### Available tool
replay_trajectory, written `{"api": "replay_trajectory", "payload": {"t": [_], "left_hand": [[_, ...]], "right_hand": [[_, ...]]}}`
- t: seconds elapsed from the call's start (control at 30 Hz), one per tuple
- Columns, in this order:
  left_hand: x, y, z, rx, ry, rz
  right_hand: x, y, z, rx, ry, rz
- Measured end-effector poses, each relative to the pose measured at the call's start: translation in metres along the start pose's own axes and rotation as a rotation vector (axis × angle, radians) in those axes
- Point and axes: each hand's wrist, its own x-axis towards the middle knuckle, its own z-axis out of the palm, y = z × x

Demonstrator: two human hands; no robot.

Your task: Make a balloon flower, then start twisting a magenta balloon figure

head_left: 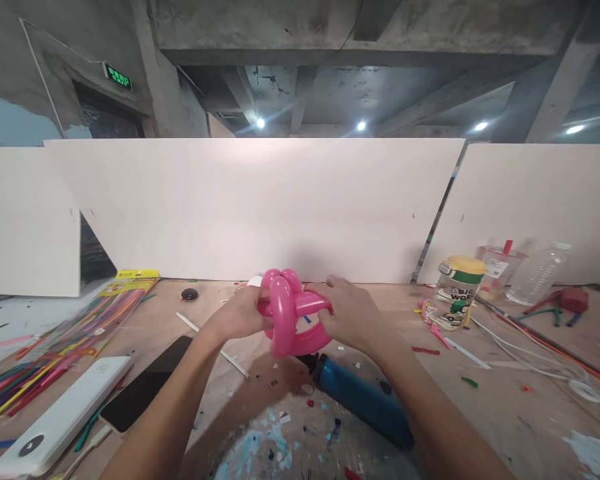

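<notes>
A twisted pink modelling balloon [283, 317], bent into loops with round bubbles at its top, is held just above the table between both hands. My left hand [243, 312] grips its left side, with the fingertips partly hidden behind the pink loops. On the other side, my right hand [347, 312] pinches the straight pink segment, thumb below and fingers over it. Under the balloon and my right forearm lies a blue balloon pump [363, 400], its black nozzle pointing up and left.
To the left lie a black phone [147, 383], a white power bank [65, 417] and a packet of long balloons [107, 303]. At right stand a yellow-lidded cup [455, 293] and a clear bottle [540, 273]. White boards [260, 207] wall the back; scraps litter the table [260, 393].
</notes>
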Motion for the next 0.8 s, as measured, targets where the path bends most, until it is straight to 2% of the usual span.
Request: {"api": "replay_trajectory", "payload": {"t": [0.1, 0.2, 0.33, 0.5, 0.6, 0.7, 0.8], "left_hand": [[0.001, 0.002, 0.011, 0.246, 0.052, 0.001], [0.001, 0.003, 0.017, 0.362, 0.071, 0.011], [0.000, 0.011, 0.016, 0.344, 0.094, 0.032], [-0.004, 0.026, 0.016, 0.299, 0.175, 0.118], [-0.005, 0.028, 0.015, 0.289, 0.258, 0.115], [-0.004, 0.024, 0.015, 0.241, 0.281, 0.133], [-0.001, 0.019, 0.018, 0.296, 0.288, 0.129]], "right_hand": [[0.002, -0.007, 0.007, 0.071, 0.040, -0.066], [0.002, -0.009, 0.010, 0.216, 0.103, -0.137], [0.002, -0.007, 0.010, 0.358, 0.132, -0.129], [0.005, -0.016, 0.017, 0.344, 0.159, -0.186], [0.006, -0.021, 0.020, 0.363, 0.282, -0.233], [0.006, -0.020, 0.015, 0.453, 0.392, -0.167], [0.005, -0.019, 0.007, 0.577, 0.212, -0.133]]}}
